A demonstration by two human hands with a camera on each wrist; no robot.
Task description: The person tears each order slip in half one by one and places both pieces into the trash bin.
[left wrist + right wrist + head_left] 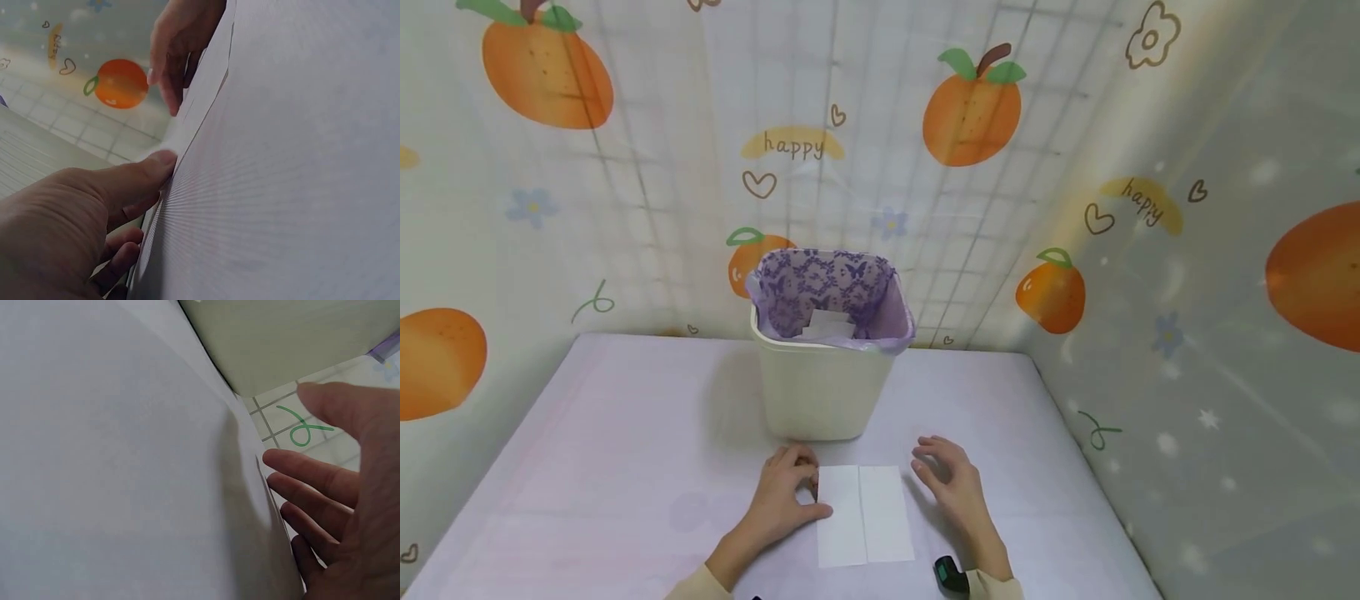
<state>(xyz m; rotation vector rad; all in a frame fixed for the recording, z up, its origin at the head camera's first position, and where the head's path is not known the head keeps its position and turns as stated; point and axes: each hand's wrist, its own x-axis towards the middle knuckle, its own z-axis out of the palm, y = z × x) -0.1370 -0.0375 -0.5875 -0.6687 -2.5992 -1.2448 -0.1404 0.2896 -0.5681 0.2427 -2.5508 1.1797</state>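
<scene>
A pale bin [823,396] stands toward the far edge of the table [625,433], lined with a purple bag [820,279] patterned with butterflies, and some white scraps [829,327] show inside it. White paper [886,512] lies flat on the near side of the bin, a line running down its middle; whether that is a fold or the gap between two pieces I cannot tell. The left hand [778,492], in front of the bin and to its left, has its thumb on the paper's left edge and its other fingers bent beside that edge; I cannot tell whether it pinches the sheet. The right hand [958,487], in front of the bin and to its right, is off the paper, fingers loose and spread from the thumb. Behind the bin hangs a cloth [685,242] printed with oranges.
</scene>
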